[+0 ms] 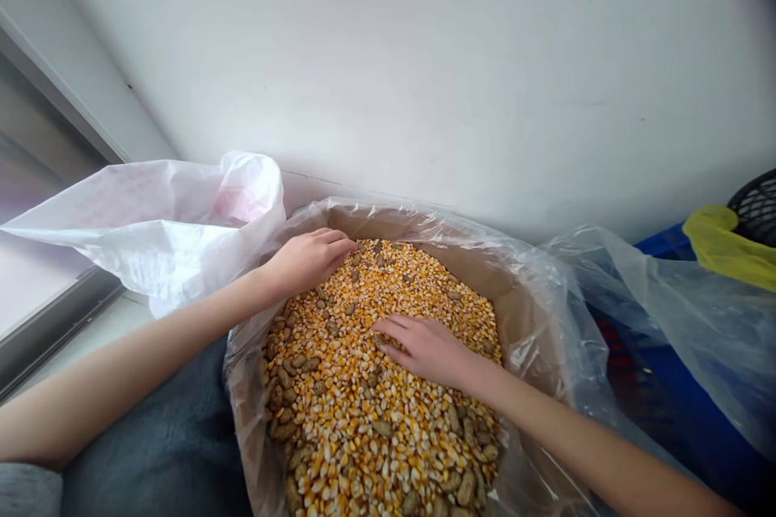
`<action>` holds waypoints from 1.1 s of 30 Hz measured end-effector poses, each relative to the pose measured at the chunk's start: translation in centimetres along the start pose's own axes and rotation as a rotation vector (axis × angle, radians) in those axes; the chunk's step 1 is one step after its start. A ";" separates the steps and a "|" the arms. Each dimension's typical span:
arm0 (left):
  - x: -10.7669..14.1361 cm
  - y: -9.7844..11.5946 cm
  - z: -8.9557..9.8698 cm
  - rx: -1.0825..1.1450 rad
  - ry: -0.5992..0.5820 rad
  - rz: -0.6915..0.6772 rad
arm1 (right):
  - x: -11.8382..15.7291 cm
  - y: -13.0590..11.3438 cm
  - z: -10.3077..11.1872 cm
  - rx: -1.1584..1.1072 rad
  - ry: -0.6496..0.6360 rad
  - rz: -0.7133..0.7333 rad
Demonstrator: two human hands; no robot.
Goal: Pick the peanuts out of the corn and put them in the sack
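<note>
The left hand [308, 262] is curling over the far edge of the corn kernels [364, 452] and peanuts [381, 428], fingers [339, 241] pressed together, any pinch hidden. The right hand [429, 351] is resting on the grain inside the plastic-lined cardboard box [485, 275], fingers [394, 331] lying flat, barely spread.

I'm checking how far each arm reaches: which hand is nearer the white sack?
The left hand is nearer, at the edge of the corn close to the white sack. The right hand is farther away, out over the middle of the corn.
</note>
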State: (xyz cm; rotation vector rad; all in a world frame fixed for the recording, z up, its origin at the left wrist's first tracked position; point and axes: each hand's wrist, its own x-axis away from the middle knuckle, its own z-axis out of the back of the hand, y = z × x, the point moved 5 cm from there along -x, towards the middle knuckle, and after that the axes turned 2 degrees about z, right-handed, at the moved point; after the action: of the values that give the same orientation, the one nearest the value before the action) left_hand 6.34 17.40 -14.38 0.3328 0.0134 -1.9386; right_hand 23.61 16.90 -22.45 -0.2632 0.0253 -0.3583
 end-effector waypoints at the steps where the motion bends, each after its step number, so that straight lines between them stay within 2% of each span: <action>1: 0.0 -0.4 -1.0 0.042 -0.036 0.046 | 0.0 -0.1 -0.2 0.014 -0.007 0.005; 6: 1.0 -3.3 -6.1 0.213 -0.207 0.273 | 0.0 -0.2 -0.9 -0.001 -0.038 0.005; 9: 1.1 -3.5 -7.2 0.286 -0.209 0.340 | -0.1 -0.1 -0.9 -0.063 -0.031 -0.007; 11: 0.9 -2.5 -7.0 0.429 -0.168 0.374 | -0.1 0.0 -0.7 -0.129 -0.029 -0.018; 13: 0.9 -0.8 -7.0 0.704 -0.195 0.456 | -0.1 -0.1 0.0 -0.211 -0.009 -0.033; 17: 2.1 4.0 -9.1 1.472 -0.507 0.661 | -0.2 -0.8 2.4 -0.311 0.134 -0.065; 19: 2.7 5.9 -10.1 1.713 -0.620 0.701 | -0.2 -1.4 3.4 -0.311 0.193 -0.048; 21: 3.2 6.9 -10.7 1.821 -0.680 0.732 | -0.2 -2.1 3.7 -0.291 0.218 -0.020; 24: 3.6 7.3 -11.1 1.860 -0.737 0.764 | -0.1 -2.5 3.3 -0.253 0.215 0.005; 28: 3.6 6.5 -11.0 1.848 -0.679 0.848 | 0.0 -2.0 2.9 -0.196 0.239 -0.017; 30: 3.7 5.9 -11.2 1.855 -0.619 0.918 | 0.0 -2.3 2.5 -0.128 0.143 0.045; 33: 3.9 5.2 -11.5 1.874 -0.563 1.005 | 0.4 -3.4 0.8 -0.021 -0.180 0.173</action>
State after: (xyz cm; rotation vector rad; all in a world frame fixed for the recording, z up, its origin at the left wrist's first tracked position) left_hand 12.34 13.74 -25.61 0.7309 -1.9617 -0.4465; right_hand 22.85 13.85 -20.77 -0.3113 -0.1250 -0.1611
